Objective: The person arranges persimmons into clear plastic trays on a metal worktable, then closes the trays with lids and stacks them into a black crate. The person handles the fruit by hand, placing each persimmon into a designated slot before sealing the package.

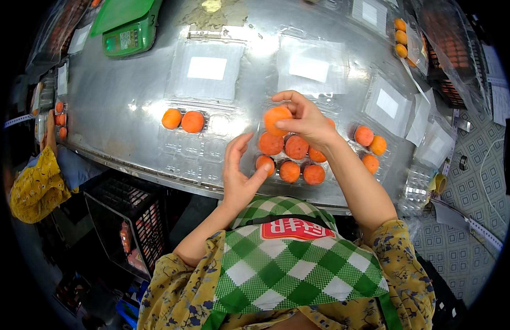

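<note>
My right hand [310,123] grips a round orange fruit [275,117], possibly a persimmon, between thumb and fingers. It is over the back left of a clear plastic tray [301,188] that holds several more such fruits [296,147]. At that tray's left side, my left hand [240,177] has its fingers apart and holds nothing. Its thumb tip is at the front left fruit [265,164]; whether they touch I cannot tell. The right forearm hides part of the tray's right side.
Left lies a clear tray [193,159] with two fruits in its back row. Another tray [385,163] with three visible fruits is at the right. A green scale [129,39] stands at the back left. A black crate [127,222] is below the table edge. A co-worker's yellow sleeve [40,185] shows far left.
</note>
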`<state>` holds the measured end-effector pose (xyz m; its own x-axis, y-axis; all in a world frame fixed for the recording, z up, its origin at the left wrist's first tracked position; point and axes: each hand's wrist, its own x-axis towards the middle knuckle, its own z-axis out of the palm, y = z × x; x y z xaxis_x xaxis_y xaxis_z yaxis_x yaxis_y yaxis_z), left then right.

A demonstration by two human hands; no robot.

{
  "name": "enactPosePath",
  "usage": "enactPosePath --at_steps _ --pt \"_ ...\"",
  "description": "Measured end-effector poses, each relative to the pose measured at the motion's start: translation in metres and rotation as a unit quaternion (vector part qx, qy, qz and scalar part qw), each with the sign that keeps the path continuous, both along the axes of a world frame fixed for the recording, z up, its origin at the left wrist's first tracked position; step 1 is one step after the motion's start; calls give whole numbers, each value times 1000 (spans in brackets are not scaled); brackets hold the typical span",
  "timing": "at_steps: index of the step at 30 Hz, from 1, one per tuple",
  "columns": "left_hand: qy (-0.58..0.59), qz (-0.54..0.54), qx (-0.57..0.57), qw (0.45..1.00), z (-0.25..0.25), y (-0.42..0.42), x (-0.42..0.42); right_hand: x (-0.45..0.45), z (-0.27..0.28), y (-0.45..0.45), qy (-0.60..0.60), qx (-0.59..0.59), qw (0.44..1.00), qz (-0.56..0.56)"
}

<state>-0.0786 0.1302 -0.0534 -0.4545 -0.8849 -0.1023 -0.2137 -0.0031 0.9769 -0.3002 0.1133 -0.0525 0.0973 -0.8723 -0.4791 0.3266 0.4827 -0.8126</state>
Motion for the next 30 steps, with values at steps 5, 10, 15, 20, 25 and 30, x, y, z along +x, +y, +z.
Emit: enactPosePath --at_steps 5,10,15,20,25,30 --pt "67 -35 -66 995 29 -16 -21 6 24 25 -304 18 951 -42" --pt "126 -80 -52 988 25 -16 -28 21 33 39 -324 9 944 -61" --pt "204 -52 42 977 34 -8 -31 23 56 48 -251 21 966 -64" --pt "310 -47 280 908 44 -1 -22 -5 63 60 173 -177 968 24" --pt "357 -126 388 841 36 6 -21 -3 90 64 225 -315 915 115" --pt "392 -130 517 750 35 16 -22 -3 88 65 199 -318 909 183"
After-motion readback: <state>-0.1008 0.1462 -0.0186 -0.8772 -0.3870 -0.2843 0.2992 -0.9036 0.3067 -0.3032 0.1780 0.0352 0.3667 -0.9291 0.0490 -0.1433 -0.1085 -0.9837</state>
